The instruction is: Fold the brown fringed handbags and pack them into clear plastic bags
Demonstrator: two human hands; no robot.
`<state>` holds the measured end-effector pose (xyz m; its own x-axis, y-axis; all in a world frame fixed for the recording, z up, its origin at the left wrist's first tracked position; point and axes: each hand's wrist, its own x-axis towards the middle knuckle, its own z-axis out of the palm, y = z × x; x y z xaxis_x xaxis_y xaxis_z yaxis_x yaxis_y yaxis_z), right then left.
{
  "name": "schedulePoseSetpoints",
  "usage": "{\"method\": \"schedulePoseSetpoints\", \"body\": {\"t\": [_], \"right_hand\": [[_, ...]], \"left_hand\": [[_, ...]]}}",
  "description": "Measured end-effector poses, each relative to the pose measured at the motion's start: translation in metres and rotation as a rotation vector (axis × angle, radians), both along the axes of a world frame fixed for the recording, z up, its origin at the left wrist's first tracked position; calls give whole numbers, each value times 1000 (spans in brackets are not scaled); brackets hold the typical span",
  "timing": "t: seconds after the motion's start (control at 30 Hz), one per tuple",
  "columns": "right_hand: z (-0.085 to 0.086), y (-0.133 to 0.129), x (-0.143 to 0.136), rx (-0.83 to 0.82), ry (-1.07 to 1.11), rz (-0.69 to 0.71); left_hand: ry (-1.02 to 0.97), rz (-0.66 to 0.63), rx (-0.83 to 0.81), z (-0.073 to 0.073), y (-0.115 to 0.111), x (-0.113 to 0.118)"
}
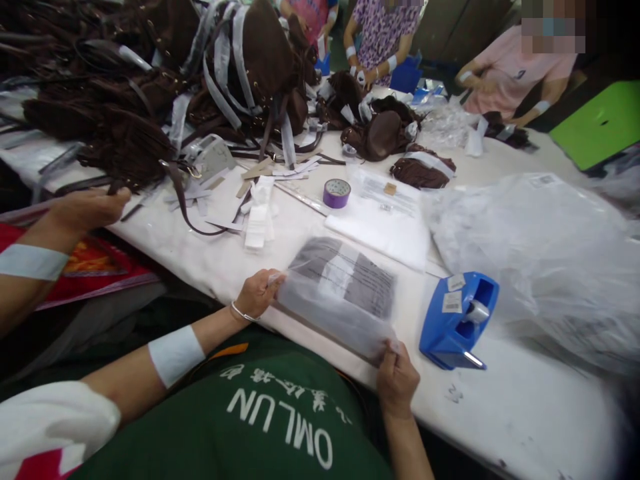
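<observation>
A frosted plastic bag (320,310) with a folded dark brown item (370,283) inside lies at the near edge of the table. White material shows in the middle of that item, under the printed plastic. My left hand (259,293) pinches the bag's left corner. At the opposite near corner, my right hand (397,379) is closed on the plastic. Just right of the bag stands a blue tape dispenser (435,327). Beyond it lies a stack of flat clear bags (395,227), with a purple tape roll (337,193) beside it.
Brown handbags (265,53) are heaped at the back left. A large plastic sack (540,253) fills the right side. Paper strips (260,213) lie mid-table. A co-worker's hand (90,210) reaches in from the left. Several people stand across the table, near a green panel (600,127).
</observation>
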<state>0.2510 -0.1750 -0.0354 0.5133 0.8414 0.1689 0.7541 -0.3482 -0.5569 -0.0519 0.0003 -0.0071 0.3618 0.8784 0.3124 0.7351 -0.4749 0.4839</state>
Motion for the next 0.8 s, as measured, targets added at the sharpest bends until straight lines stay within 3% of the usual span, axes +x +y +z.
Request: {"method": "schedulePoseSetpoints", "body": {"t": [0.1,0.17,0.23,0.3,0.37,0.43,0.47,0.6,0.7,0.8], "right_hand": [[12,2,-15,-164,27,-106],[20,5,-18,-227,25,-90],[24,8,-17,-260,15,-73],[25,9,-16,-270,21,-62],[25,11,-14,-269,42,-62],[25,13,-12,-262,89,-65],[26,13,-10,-254,122,-68],[30,0,8,-205,341,-153],[37,-22,33,-27,539,-405],[49,-36,62,268,444,-669]], "left_hand": [[195,66,-101,4,16,5],[275,72,-129,15,31,9],[263,33,-33,32,42,19],[202,-130,90,47,44,35],[168,-373,119,56,38,57],[160,-562,45,54,30,78],[150,-598,-1,50,27,87],[49,-551,-109,30,26,102],[-20,-569,-130,24,33,102],[-57,-597,-143,24,37,101]]}}
